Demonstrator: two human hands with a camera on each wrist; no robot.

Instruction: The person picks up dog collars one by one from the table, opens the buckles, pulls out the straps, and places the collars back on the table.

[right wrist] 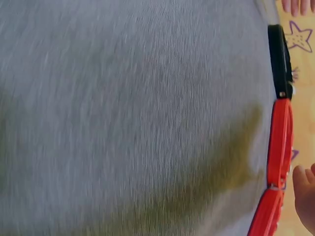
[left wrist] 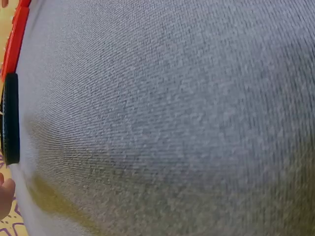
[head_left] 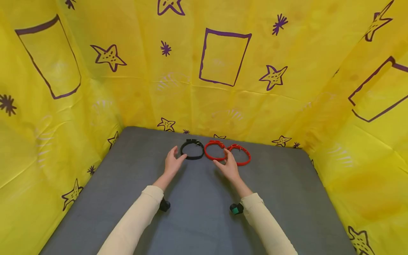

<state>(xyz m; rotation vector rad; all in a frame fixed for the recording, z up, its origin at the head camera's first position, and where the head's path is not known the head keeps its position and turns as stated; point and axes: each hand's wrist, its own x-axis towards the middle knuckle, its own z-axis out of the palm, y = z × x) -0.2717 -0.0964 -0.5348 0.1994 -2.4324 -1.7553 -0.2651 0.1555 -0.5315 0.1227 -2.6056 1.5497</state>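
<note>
While left hand (head_left: 173, 163) and right hand (head_left: 230, 169) reach relaxed, empty, lifting one round red buckled strap (head_left: 208, 155) could snag its red twin (head_left: 244, 163)

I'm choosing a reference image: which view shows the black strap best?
The head view: the black strap shows as a rounded loop. The wrist views show it edge-on, at left in the left one, at right in the right one.

Draped booth (head_left: 105, 95), yellow star-patterned sheeting (head_left: 255, 102), grey woven surface (head_left: 197, 205)
</note>
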